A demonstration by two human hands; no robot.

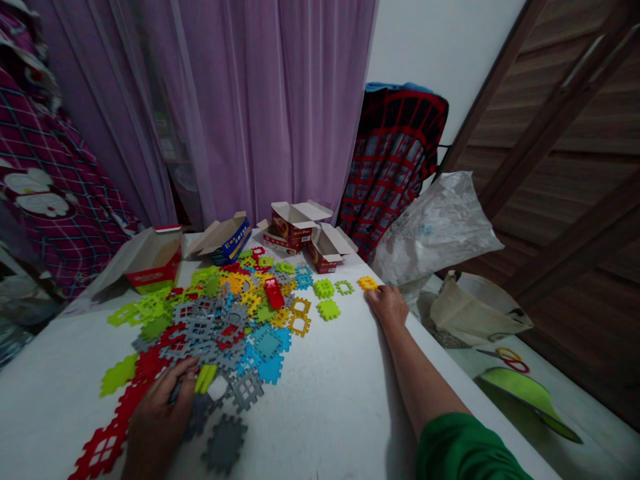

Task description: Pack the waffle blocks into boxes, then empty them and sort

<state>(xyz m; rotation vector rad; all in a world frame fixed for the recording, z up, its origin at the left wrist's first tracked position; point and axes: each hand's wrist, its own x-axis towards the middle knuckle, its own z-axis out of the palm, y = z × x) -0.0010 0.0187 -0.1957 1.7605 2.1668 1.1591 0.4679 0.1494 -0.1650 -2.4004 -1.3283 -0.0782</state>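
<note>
A heap of flat plastic interlocking tiles in grey, red, green, blue and yellow lies on a white table. My left hand rests at the near edge of the heap, fingers curled round a grey tile and a lime-green piece. My right hand is stretched out to the table's right edge, its fingers on a small yellow tile. A chain of joined red tiles runs beside my left hand.
Several opened cardboard boxes stand at the back of the table. A purple curtain hangs behind. A white plastic bag, a cloth bag, scissors and a green cap lie on the floor at right.
</note>
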